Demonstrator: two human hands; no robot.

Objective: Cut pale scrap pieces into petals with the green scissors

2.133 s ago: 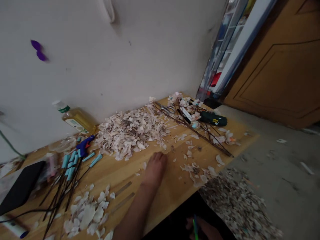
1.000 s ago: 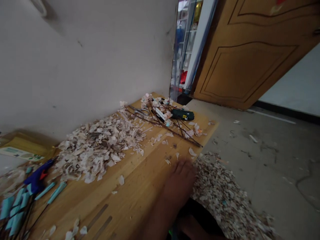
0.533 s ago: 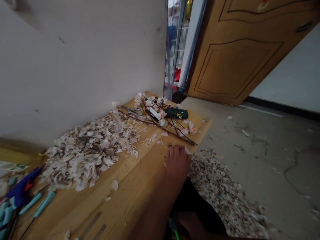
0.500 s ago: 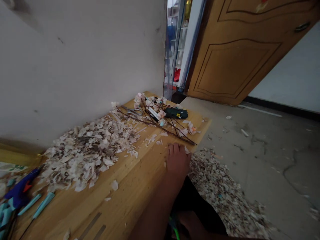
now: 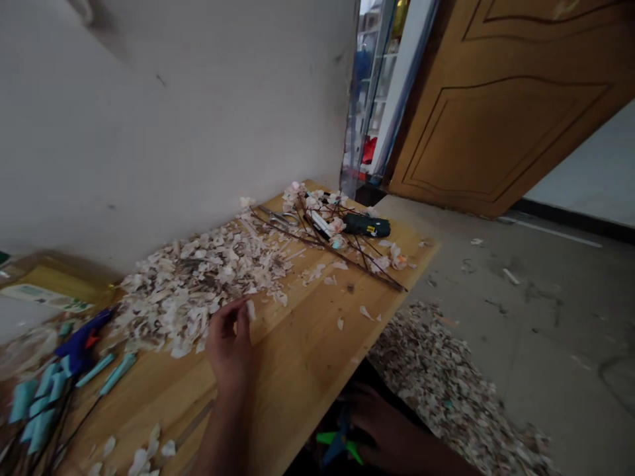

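My left hand (image 5: 229,345) rests on the wooden table (image 5: 297,357) at the near edge of a wide pile of pale flakes (image 5: 203,281). Its fingers are stretched out, the thumb stands apart, and a small pale flake (image 5: 251,309) lies by the fingertips. I see nothing held in it. My right hand (image 5: 370,415) is low in the dark under the table's front edge, beside a green and blue object (image 5: 338,447). Its fingers are too dim to read.
Thin dark twigs with pale blossoms (image 5: 342,248), scissors (image 5: 278,217) and a dark green tool (image 5: 367,226) lie at the table's far end. A blue glue gun (image 5: 82,334) and teal-tipped sticks (image 5: 40,396) lie left. Flakes (image 5: 441,370) litter the floor; a wooden door (image 5: 501,106) stands open.
My left hand has moved from the table's right front edge leftward to the flake pile. The camera view has swung slightly left.
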